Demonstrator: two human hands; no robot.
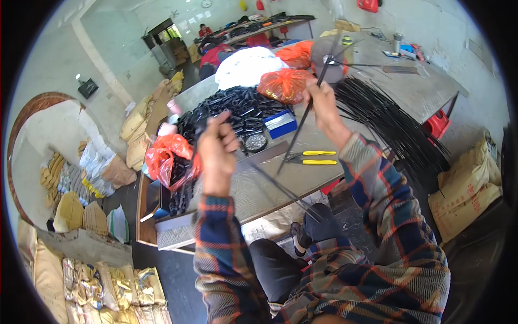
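Observation:
My right hand (322,102) is closed round the dark shaft (304,120) of what looks like an umbrella frame, held tilted above the table. Thin ribs spread from its top, blurred. My left hand (217,148) is raised in front of a heap of black plastic pieces (237,102), its fingers curled; a dark blurred shape shows beside them, but I cannot make out what they hold. Between my hands lie pliers with yellow handles (319,157), a blue box (280,124) and a round dish of small shiny pieces (254,142).
A bundle of long black rods (386,116) lies at the right of the table (345,141). Behind the heap are a white bag (251,67) and an orange bag (287,85). A red bag (170,159) sits at left. Sacks (467,186) stand on the floor; people sit farther back.

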